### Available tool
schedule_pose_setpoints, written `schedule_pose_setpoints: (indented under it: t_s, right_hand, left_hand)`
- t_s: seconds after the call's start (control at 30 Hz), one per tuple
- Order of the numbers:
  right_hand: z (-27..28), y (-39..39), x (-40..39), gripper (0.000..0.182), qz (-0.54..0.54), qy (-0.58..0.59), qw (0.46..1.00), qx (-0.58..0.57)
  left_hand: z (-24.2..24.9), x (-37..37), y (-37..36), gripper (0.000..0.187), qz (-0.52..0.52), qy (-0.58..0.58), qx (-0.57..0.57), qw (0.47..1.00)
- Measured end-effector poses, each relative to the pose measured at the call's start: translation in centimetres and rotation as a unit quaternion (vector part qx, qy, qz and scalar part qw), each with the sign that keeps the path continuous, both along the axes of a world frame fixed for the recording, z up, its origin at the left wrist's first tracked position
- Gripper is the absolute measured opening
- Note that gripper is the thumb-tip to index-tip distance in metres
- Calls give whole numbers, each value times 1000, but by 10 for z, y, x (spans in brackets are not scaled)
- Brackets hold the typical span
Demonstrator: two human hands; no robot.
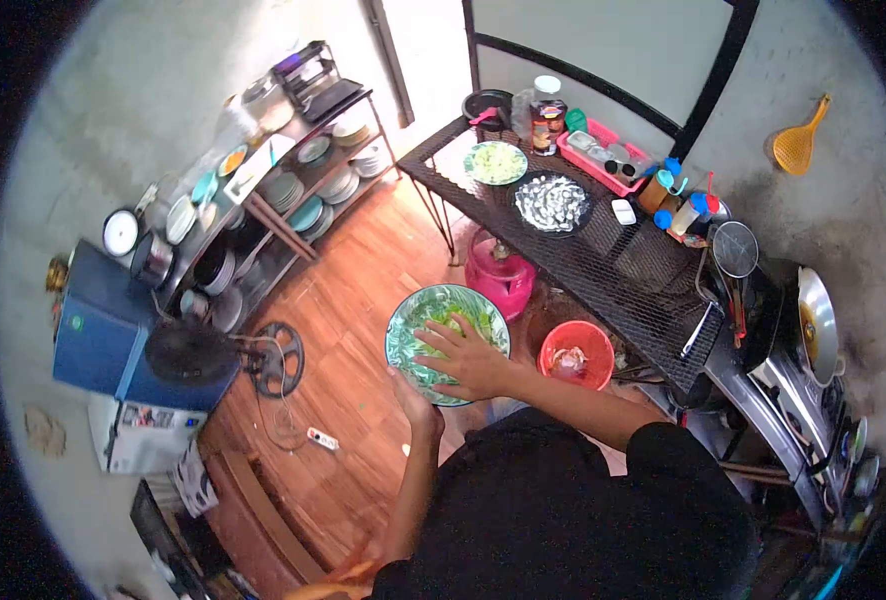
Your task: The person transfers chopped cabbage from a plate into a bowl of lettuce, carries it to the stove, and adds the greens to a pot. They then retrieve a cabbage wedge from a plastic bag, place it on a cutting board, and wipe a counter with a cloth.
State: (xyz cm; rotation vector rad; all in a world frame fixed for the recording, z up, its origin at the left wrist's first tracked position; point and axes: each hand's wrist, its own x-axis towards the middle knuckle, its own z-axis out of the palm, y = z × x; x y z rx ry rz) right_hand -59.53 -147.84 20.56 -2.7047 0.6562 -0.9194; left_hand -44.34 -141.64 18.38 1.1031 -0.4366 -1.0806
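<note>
I see a black mesh table running from the top centre to the right of the frame. On it lie a plate of greens, a dark tray of white pieces, a jar and a pink basket. At upper left, a shelf holds stacked plates. On the wood floor, I see a power strip, lower left of centre.

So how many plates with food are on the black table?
2: a green-rimmed plate with pale green bits, and a dark plate with whitish pieces right next to it. Another might be hidden behind the pink basket.
</note>
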Motion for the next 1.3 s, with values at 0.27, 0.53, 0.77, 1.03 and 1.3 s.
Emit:
schedule_pose_setpoints:
  t_s: [0.27, 0.53, 0.77, 1.03, 1.3]
  right_hand:
    - [-35, -141, 11, 70, -115, -11, 992, 59]
    - [-55, -282, 18, 66, -118, 43, 984, 129]
    - [-71, -374, 6, 52, -171, 3, 980, 101]
    - [-148, -491, 12, 48, -314, -13, 940, 135]
    - [-187, -555, 10, 53, -420, 12, 884, 204]
  left_hand:
    - [-22, 31, -158, 60, -104, -36, 33, 993]
    - [-21, 35, -300, 65, -102, -46, 59, 992]
    - [-26, 32, -416, 61, -163, -41, 89, 982]
    - [-67, 38, -574, 59, -300, -179, 148, 925]
    - [-81, 37, -670, 53, -393, -200, 140, 887]
